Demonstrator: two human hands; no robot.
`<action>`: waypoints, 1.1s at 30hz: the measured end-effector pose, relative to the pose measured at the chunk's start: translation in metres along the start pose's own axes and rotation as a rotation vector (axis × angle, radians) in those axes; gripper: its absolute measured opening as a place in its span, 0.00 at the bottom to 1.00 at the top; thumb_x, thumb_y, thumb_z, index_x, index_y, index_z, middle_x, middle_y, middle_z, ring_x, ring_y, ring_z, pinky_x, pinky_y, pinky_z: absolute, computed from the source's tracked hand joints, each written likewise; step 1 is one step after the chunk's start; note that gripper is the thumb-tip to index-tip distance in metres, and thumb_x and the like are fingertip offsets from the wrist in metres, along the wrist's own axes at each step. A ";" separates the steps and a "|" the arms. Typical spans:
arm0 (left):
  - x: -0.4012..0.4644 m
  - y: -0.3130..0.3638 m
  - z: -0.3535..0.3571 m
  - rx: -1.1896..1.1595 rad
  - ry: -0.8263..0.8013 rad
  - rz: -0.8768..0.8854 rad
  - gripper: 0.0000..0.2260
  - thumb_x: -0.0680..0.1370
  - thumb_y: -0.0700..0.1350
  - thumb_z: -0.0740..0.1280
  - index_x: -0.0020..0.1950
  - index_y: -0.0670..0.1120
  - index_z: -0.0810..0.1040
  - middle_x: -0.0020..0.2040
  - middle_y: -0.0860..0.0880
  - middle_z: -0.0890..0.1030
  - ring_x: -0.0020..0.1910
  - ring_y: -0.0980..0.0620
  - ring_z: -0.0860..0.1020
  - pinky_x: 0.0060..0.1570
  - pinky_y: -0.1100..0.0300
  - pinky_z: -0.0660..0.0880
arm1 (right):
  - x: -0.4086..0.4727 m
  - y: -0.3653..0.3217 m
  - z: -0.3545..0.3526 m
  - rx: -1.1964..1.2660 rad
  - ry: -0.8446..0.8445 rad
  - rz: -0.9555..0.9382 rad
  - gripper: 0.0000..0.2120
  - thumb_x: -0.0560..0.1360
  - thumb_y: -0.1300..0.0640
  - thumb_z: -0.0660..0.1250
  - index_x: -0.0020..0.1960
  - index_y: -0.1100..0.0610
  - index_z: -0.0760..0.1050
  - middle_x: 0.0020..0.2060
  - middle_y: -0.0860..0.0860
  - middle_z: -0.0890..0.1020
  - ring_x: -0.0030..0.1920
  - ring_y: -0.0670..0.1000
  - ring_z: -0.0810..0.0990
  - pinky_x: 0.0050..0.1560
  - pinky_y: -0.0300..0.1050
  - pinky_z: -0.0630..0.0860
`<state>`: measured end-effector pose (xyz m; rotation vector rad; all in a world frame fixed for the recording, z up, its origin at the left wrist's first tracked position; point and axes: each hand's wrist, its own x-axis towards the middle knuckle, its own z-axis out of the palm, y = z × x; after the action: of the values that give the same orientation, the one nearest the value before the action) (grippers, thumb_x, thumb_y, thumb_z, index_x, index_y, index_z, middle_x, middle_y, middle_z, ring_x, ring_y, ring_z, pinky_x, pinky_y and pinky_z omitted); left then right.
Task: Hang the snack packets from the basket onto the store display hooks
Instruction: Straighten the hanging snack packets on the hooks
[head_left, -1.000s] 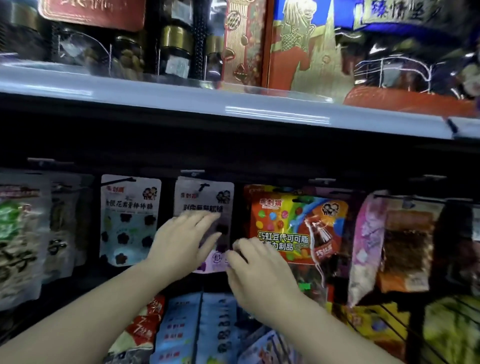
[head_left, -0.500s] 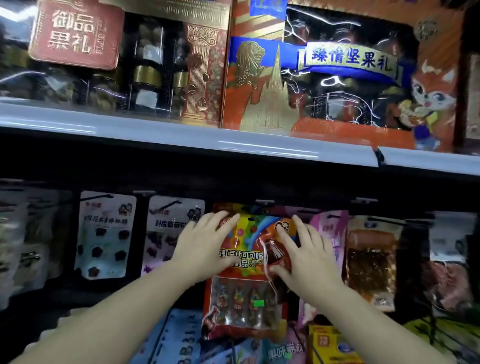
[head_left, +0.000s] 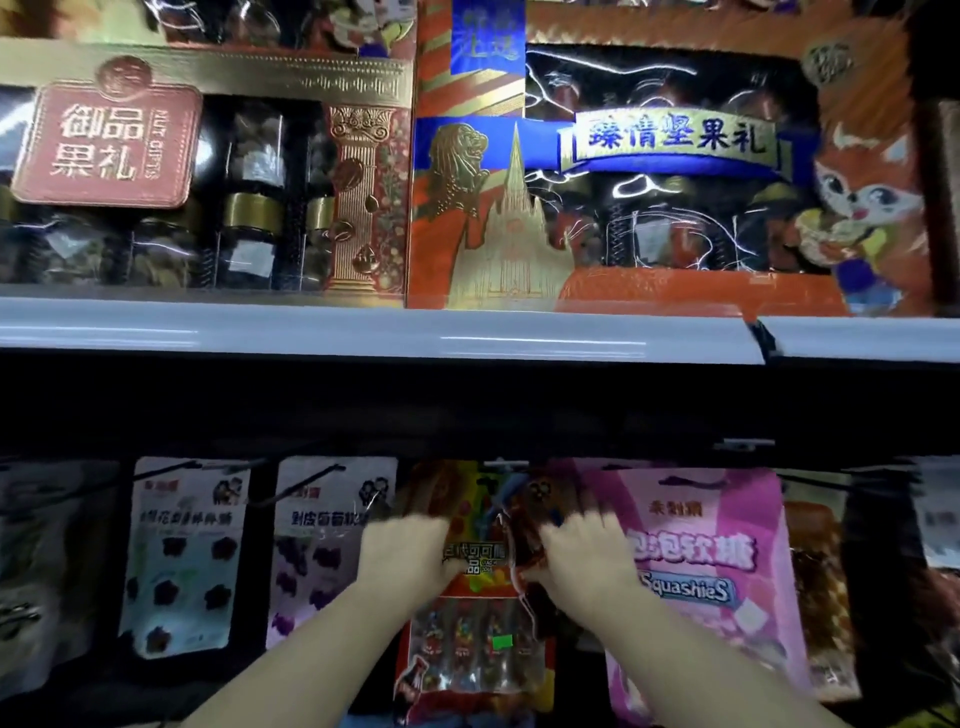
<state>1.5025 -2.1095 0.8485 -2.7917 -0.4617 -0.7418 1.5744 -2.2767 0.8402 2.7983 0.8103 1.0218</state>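
both hands, left hand (head_left: 402, 553) and right hand (head_left: 584, 553), gripped the colourful candy packet (head_left: 475, 644) just left of the pink squashies packet (head_left: 696, 571); seating its hole on the hook (head_left: 496, 464) seemed next.

candy packet (head_left: 475, 613): red-orange, multicoloured dots | Squashies bag (head_left: 711, 566): pink | shelf edge (head_left: 363, 332): white

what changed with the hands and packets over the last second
Both hands moved right, from the purple-print white packet to the colourful candy packet. The left hand and right hand now hold its two sides up by its hook; the grip is blurred. The pink Squashies packet and the white packets stayed hanging.
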 end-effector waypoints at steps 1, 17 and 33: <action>0.006 0.001 0.005 -0.028 -0.012 -0.017 0.23 0.76 0.62 0.63 0.63 0.48 0.73 0.58 0.47 0.78 0.56 0.46 0.78 0.52 0.55 0.74 | 0.006 0.001 0.003 -0.005 -0.011 -0.005 0.30 0.76 0.41 0.62 0.74 0.50 0.60 0.75 0.59 0.59 0.73 0.60 0.57 0.72 0.56 0.54; 0.020 -0.011 0.048 -0.009 0.110 0.071 0.37 0.78 0.63 0.57 0.78 0.55 0.38 0.79 0.51 0.42 0.78 0.44 0.48 0.73 0.42 0.51 | 0.026 -0.001 0.038 -0.017 0.074 -0.007 0.41 0.55 0.46 0.79 0.67 0.48 0.74 0.70 0.65 0.66 0.61 0.68 0.75 0.59 0.61 0.73; -0.041 -0.044 0.066 0.023 0.303 0.196 0.15 0.55 0.51 0.82 0.34 0.48 0.83 0.29 0.50 0.80 0.29 0.47 0.79 0.26 0.58 0.74 | -0.079 0.004 0.024 -0.082 0.154 -0.216 0.15 0.56 0.52 0.77 0.39 0.54 0.79 0.36 0.50 0.79 0.35 0.53 0.78 0.33 0.45 0.74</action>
<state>1.4821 -2.0601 0.7772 -2.5908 -0.1379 -1.0782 1.5398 -2.3161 0.7757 2.5211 1.0360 1.2116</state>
